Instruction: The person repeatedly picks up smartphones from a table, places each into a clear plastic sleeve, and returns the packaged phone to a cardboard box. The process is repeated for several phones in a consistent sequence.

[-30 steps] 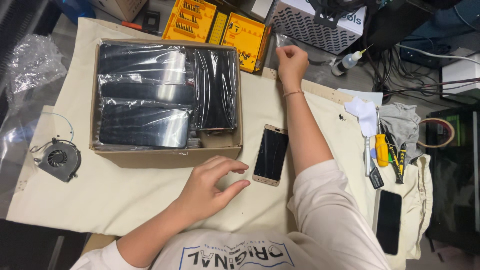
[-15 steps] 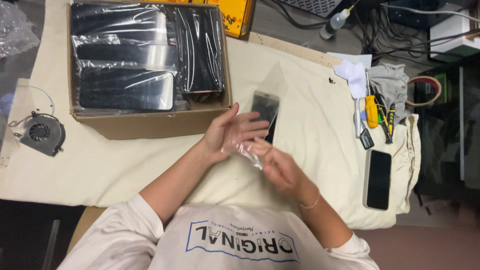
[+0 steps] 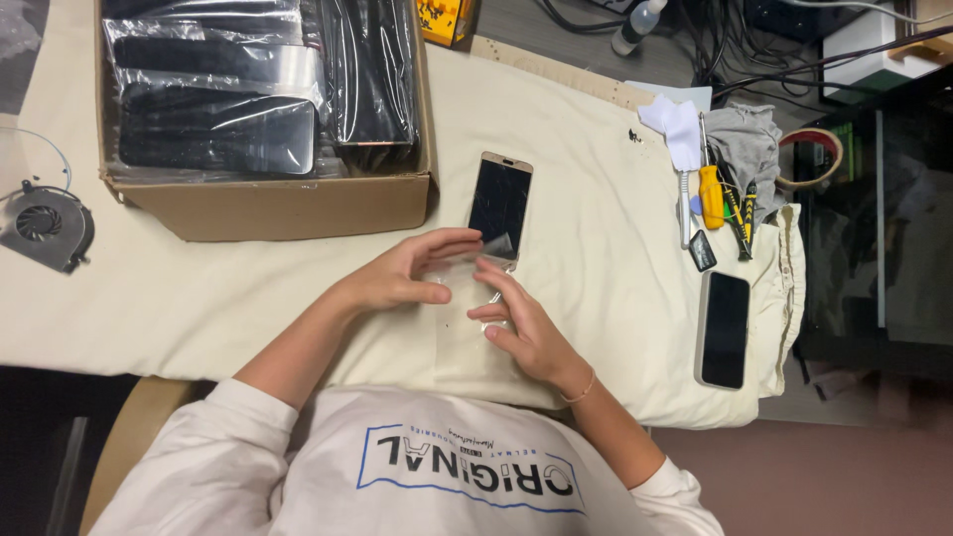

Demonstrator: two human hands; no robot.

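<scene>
Right between the two hands lies a clear plastic sleeve [image 3: 467, 288], thin, see-through and faintly glossy, so the cream cloth [image 3: 596, 248] of the worktop shows through it; its edges are hard to trace. The left hand [image 3: 412, 273] sits at its nine o'clock side, fingers curved over the top edge with the thumb below, in a loose, half-open grip that appears to pinch the film. The right hand [image 3: 521, 323] sits at its five o'clock side, fingers stretched and pressing on the sleeve rather than closed round it; whether it truly has hold cannot be told.

Just at twelve o'clock from the sleeve, touching the fingertips' area, lies a gold-framed phone [image 3: 499, 206] with a dark screen, face up, its lower end close to the sleeve. At ten o'clock stands an open cardboard box [image 3: 288, 203] packed with dark phones wrapped in shiny film. Far off at nine o'clock, a small round cooling fan [image 3: 45, 226] rests at the cloth's edge. At three o'clock lies a second phone [image 3: 724, 328], black-screened with a pale frame, and above it, towards two o'clock, a yellow-handled screwdriver [image 3: 711, 197], a white rag [image 3: 675, 127] and a roll of tape [image 3: 812, 159].
</scene>
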